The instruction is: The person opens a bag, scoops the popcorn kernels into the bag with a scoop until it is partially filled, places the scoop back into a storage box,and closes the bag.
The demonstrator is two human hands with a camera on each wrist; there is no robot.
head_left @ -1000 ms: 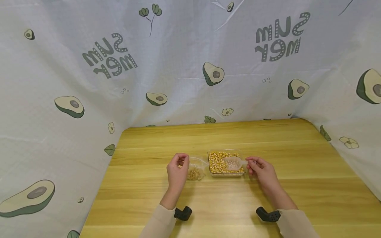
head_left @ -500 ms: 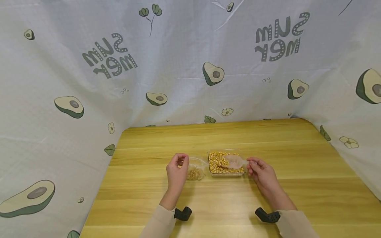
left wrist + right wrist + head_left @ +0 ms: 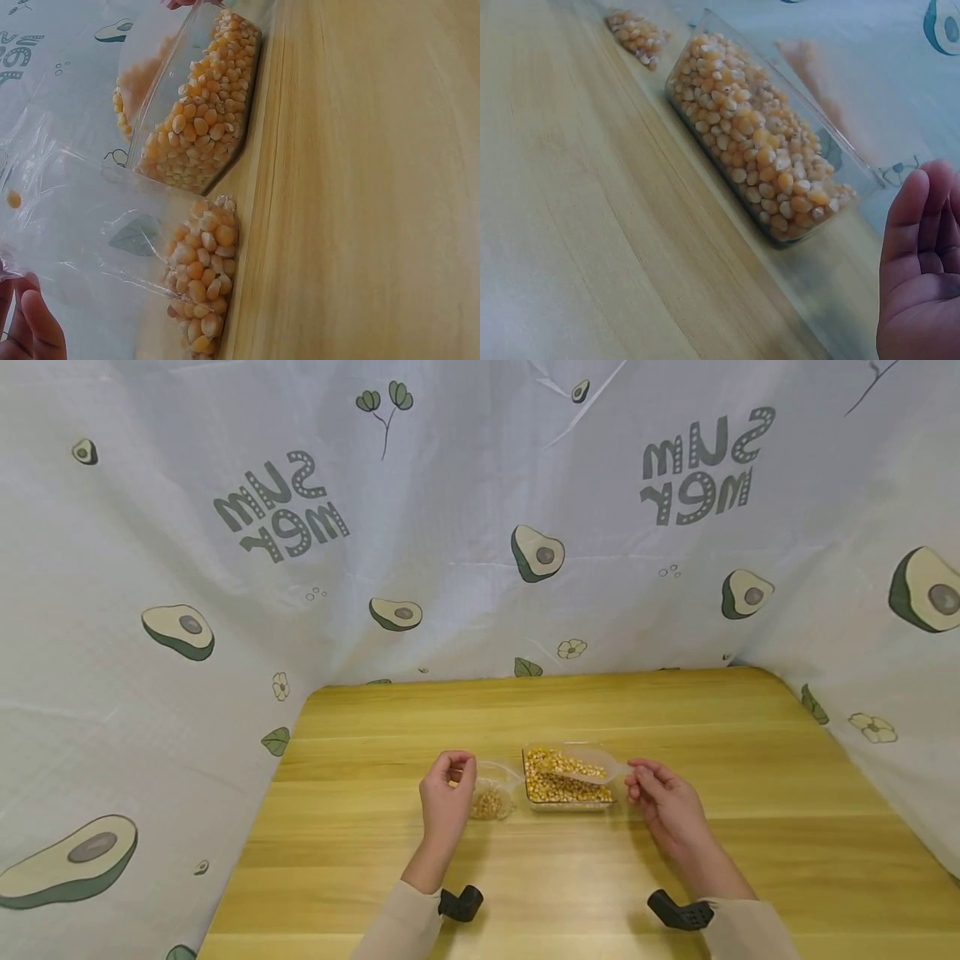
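My right hand (image 3: 671, 802) pinches the handle of a translucent scoop (image 3: 600, 762). Corn kernels fill the scoop, which is tilted over a clear rectangular container (image 3: 570, 807) of yellow corn kernels (image 3: 742, 135). To the left, a clear plastic bag (image 3: 82, 217) stands on the table with a smaller heap of corn kernels (image 3: 202, 277) at its bottom. Fingers of my left hand (image 3: 447, 793) pinch the bag's upper edge. In the left wrist view, a single kernel (image 3: 13, 199) shows against the bag's upper part. The right wrist view hides the scoop's handle behind my fingers.
The wooden table (image 3: 570, 877) extends around the container and bag. A white curtain (image 3: 465, 493) with avocado prints encloses the back and sides. Black wrist-worn devices (image 3: 461, 903) sit at both sleeves.
The scoop has gone from resting among the kernels to being lifted above them, now loaded with corn. My left hand keeps its grip on the bag. The head view has shifted slightly.
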